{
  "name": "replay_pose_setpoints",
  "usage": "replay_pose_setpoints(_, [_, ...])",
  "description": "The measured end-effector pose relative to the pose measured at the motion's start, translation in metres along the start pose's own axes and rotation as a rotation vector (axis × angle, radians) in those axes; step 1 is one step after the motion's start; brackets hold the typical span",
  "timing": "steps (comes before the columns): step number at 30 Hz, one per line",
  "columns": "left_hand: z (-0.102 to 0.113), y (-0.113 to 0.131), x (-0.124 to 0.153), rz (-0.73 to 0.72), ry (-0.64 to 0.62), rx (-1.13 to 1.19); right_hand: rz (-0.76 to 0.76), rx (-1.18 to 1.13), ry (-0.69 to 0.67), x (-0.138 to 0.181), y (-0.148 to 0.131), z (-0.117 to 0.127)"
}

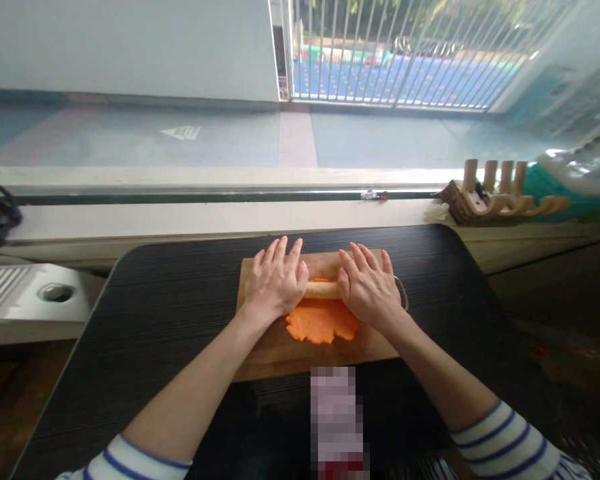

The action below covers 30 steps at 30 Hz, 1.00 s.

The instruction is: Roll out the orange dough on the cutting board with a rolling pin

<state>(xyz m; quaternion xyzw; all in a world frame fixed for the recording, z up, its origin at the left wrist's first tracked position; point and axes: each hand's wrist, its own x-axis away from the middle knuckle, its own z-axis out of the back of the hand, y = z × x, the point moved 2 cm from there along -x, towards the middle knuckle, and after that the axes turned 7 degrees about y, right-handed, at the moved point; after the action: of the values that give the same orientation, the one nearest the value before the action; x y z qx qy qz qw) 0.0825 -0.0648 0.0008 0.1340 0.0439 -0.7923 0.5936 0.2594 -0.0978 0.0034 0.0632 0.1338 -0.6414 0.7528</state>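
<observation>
A pale wooden rolling pin lies crosswise over a flattened sheet of orange dough with a ragged edge. Flat on the pin's left part rests my left hand, its fingers stretched out and pointing away from me. My right hand presses on the right part in the same way, fingers extended and slightly apart. Both palms cover the ends of the pin, so only its middle shows. Beneath the dough is a wooden cutting board, with a metal ring handle at its right side.
The board lies on a black table against a window sill. On the sill at right stand a wooden rack and a large bottle. Headphones are at far left, above a white striped unit.
</observation>
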Motion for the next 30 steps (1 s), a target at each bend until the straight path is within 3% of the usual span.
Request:
replay_pose_setpoints(5, [-0.001, -0.002, -0.01, 0.009, -0.056, 0.008, -0.024, -0.014, -0.035, -0.004, 0.0, 0.0])
replay_pose_setpoints(13, [0.005, 0.001, 0.012, -0.047, 0.004, -0.038, 0.021, -0.014, -0.002, 0.018, -0.008, 0.007])
replay_pose_setpoints(24, [-0.005, -0.003, -0.027, -0.009, -0.041, 0.035, -0.052, -0.026, -0.091, -0.018, 0.004, -0.005])
replay_pose_setpoints(30, [0.0, -0.001, -0.004, -0.038, -0.017, 0.008, 0.013, -0.01, -0.033, 0.002, -0.003, 0.002])
